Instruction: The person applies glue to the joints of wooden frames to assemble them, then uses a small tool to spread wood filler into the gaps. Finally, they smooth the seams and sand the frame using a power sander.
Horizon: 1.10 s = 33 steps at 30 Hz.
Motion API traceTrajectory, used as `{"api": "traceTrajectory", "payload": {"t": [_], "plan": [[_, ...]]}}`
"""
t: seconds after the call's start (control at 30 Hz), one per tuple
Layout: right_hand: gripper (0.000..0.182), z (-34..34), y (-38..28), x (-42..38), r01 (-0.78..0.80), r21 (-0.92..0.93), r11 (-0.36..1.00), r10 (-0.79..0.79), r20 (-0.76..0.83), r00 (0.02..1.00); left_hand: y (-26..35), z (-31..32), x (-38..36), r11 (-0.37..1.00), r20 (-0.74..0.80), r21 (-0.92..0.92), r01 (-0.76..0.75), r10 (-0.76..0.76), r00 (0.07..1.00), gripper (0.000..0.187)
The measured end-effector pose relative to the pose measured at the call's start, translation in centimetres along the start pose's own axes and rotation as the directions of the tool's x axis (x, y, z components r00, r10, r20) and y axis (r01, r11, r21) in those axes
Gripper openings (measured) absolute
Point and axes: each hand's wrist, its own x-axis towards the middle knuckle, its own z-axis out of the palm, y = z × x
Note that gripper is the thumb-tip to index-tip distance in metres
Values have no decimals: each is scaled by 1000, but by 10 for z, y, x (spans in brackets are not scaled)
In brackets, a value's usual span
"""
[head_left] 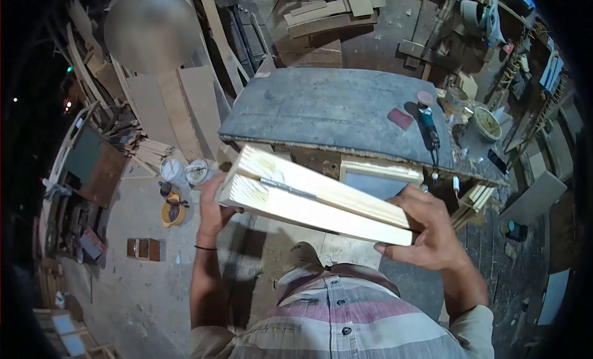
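Note:
Held between both hands is a pale wooden piece (333,211), seen edge-on, with two long sides and a dark groove between them. A narrow metal strip (287,189), which looks like a hinge, lies along that groove. My left hand (213,204) grips the wide, near-left end, its fingers partly hidden behind the wood. At the narrower end, my right hand (426,226) is closed round it, thumb below and fingers over the top. The piece is tilted above the floor in front of my striped shirt, beside the front edge of a worktable (333,102).
On the worktable lie a power tool (427,121) and a reddish sanding sheet (400,118). A bucket (486,124) stands to the right. Another wooden frame (395,167) leans below the table. Buckets (173,170) and a wooden box (143,249) are on the left floor. Another person is at upper left.

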Motion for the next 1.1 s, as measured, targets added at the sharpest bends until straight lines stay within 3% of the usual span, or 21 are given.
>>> {"api": "traceTrajectory", "payload": {"t": [0.03,0.1,0.17,0.23,0.3,0.33,0.4,0.43,0.57,0.77,0.8,1.03,1.1], "plan": [[47,-15,14,17,27,13,1000,-26,-10,1000,16,-6,35,990,1,-114,86,-86,996,74],[49,-34,57,51,171,26,985,-168,-94,981,35,-18,104,979,34,-186,81,-76,997,71],[47,-54,92,82,161,22,987,-156,-140,978,31,-10,159,1000,-89,-5,-6,5,996,72],[43,-65,128,112,132,51,990,-119,-209,971,17,3,218,976,-209,-62,-207,190,959,73],[41,-69,164,142,100,114,988,-66,-265,962,13,14,276,931,-245,21,-366,359,900,74],[41,-69,182,156,117,129,985,-75,-296,952,14,19,302,921,-221,-8,-388,377,899,74],[41,-67,211,185,98,174,980,-29,-362,932,11,22,352,844,-150,157,-514,534,832,75],[41,-66,227,201,103,230,968,-4,-394,919,4,32,372,836,-146,143,-529,547,825,75],[44,-47,315,253,99,150,984,-13,-492,871,-19,79,438,793,-130,232,-564,600,790,76],[53,-9,437,292,-35,57,998,62,-610,790,-77,171,500,779,-44,161,-607,620,784,70],[59,-10,449,292,-122,22,992,115,-537,836,-85,184,505,766,-30,195,-612,628,777,68],[69,5,485,245,-392,178,903,428,-463,776,-103,272,505,718,8,112,-687,690,723,64],[73,8,484,218,-443,-19,896,355,-569,742,-103,283,508,679,5,127,-723,729,685,63]]}}
